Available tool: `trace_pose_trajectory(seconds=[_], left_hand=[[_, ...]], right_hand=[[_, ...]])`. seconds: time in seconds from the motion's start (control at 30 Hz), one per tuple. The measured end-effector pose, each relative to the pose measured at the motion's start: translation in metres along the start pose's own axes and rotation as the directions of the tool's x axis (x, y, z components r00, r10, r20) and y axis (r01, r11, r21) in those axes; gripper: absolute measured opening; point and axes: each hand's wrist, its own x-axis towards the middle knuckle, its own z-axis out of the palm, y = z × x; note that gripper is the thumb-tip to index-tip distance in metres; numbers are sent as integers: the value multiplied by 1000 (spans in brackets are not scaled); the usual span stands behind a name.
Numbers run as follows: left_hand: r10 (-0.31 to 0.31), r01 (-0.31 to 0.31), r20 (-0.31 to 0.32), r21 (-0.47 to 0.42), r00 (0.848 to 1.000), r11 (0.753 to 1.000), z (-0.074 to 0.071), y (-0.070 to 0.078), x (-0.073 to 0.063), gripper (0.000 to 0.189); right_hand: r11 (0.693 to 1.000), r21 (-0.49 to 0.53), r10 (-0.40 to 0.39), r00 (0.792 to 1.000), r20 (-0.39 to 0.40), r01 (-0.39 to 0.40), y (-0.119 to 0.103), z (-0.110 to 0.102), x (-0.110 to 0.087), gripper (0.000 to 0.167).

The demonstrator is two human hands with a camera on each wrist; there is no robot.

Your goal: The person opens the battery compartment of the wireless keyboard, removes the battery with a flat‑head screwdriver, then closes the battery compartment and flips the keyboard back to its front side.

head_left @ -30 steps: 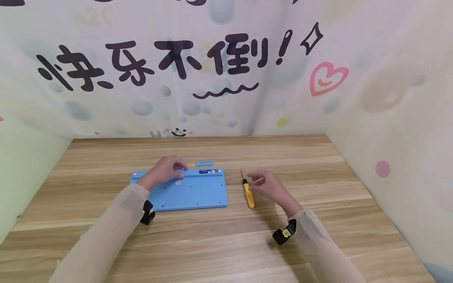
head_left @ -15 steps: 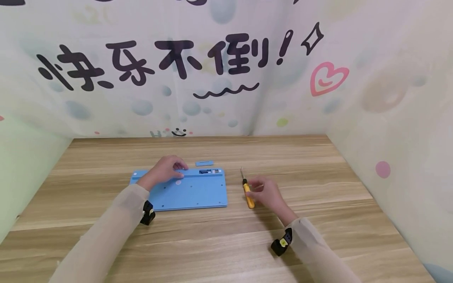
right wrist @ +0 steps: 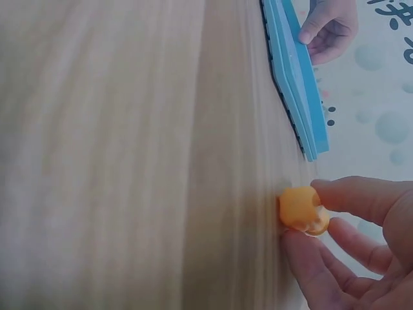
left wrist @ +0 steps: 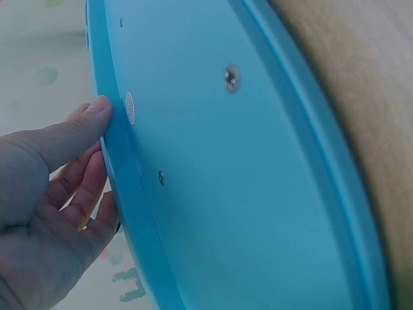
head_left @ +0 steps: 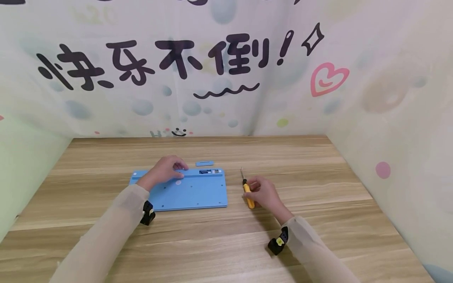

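A blue keyboard (head_left: 194, 193) lies face down on the wooden table, its underside dotted with small screws. My left hand (head_left: 164, 169) holds its far edge, thumb on top and fingers curled behind, as the left wrist view shows. Near the far right corner, the battery compartment (head_left: 209, 171) is uncovered with a dark battery inside. Just beyond that edge rests the small blue battery cover (head_left: 205, 163). To the right, my right hand (head_left: 263, 192) pinches the yellow handle of a screwdriver (head_left: 246, 189) between thumb and fingers; its metal shaft points away from me.
The wooden table (head_left: 219, 251) meets a printed fabric backdrop (head_left: 226, 114) at its far edge, and more fabric hangs at both sides. Each wrist wears a black camera; the right one (head_left: 277, 244) sits low over the table.
My right hand has moved a little toward me and its fingers have closed round the screwdriver handle. The left hand and the keyboard have stayed in place.
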Motion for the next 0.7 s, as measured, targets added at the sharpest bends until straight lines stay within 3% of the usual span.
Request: trace_pose_trajectory(seconds=[0.2,0.7], left_hand=[[5,-5,2,5,1000,1000,-1,0,0,19],[13,-13,-5,-6,1000,1000,0,-1,-1,20]], right_hand=[[999,-23,36,999,1,-36,-4,2,3,36],[997,-79,17,1000,-25,-19,-8,0,4,35]])
